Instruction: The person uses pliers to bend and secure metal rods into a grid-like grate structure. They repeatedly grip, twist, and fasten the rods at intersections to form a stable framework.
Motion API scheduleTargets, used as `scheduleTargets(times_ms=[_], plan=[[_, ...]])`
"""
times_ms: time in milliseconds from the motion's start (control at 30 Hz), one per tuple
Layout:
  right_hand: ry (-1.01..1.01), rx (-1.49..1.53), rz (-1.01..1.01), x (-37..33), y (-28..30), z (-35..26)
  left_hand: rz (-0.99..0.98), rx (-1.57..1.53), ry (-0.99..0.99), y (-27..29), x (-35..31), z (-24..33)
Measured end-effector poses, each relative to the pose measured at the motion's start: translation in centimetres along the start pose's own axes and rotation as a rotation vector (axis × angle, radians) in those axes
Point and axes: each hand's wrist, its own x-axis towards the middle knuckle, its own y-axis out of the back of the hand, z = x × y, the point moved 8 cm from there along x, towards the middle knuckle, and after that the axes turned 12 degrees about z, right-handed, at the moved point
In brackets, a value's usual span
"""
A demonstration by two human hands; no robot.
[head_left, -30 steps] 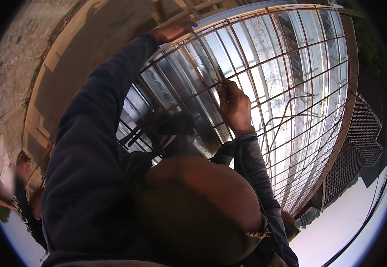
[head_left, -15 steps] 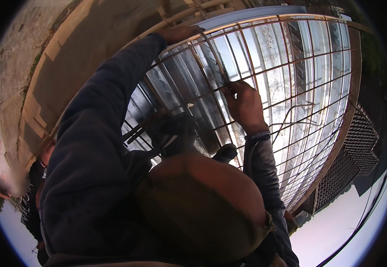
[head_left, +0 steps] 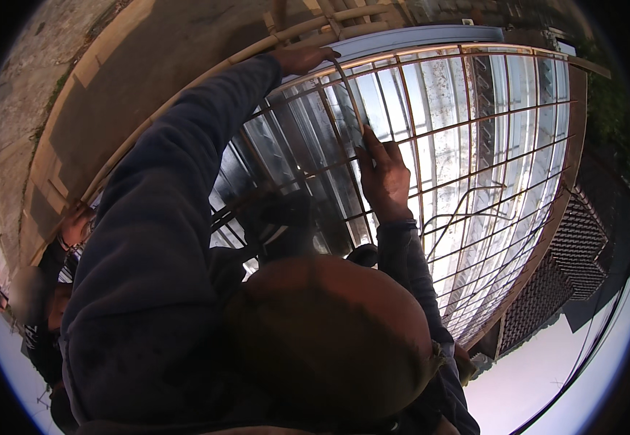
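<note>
A thin, curved steel bar [head_left: 349, 88] crosses the edge of a rusty rebar mesh [head_left: 441, 133], which lies over shiny corrugated metal sheets [head_left: 441, 87]. At the far edge, my left hand [head_left: 302, 60] has its fingers closed at the bar's upper end. Its palm is turned away, so part of the grip is hidden. Nearer to me, my right hand [head_left: 385, 176] pinches the bar's lower end between thumb and fingers, just above the mesh. A dark band circles my right wrist.
Another bent bar [head_left: 467, 194] lies on the mesh to the right. Beyond the far edge run a pale metal beam [head_left: 416, 38] and bamboo poles [head_left: 307, 29], with ground far below. A co-worker's hand [head_left: 76, 225] shows at left. Tiled roofs [head_left: 576, 250] stand at right.
My right hand has shifted slightly left and nearer to me, its fingers now more stretched along the bar. My left hand stays at the far edge. The view has tilted a little.
</note>
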Motion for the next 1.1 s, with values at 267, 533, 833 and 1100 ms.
scheduleTargets(times_ms=[267,533,833,1100], plan=[[0.075,-0.012,-0.007,0.1,1.2,-1.0,-0.077,0.156,0.100,0.5,-1.6,3.9],[0.133,-0.037,0.044,3.6,2.0,-5.3,-0.090,0.185,0.279,0.9,-1.5,0.9],[-0.010,0.174,0.014,7.1,-1.5,-3.7,0.177,-0.046,0.268,5.0,-3.4,6.4],[0.013,0.171,-0.018,7.2,-1.6,-3.8,0.295,-0.155,0.298,9.0,-4.9,7.4]])
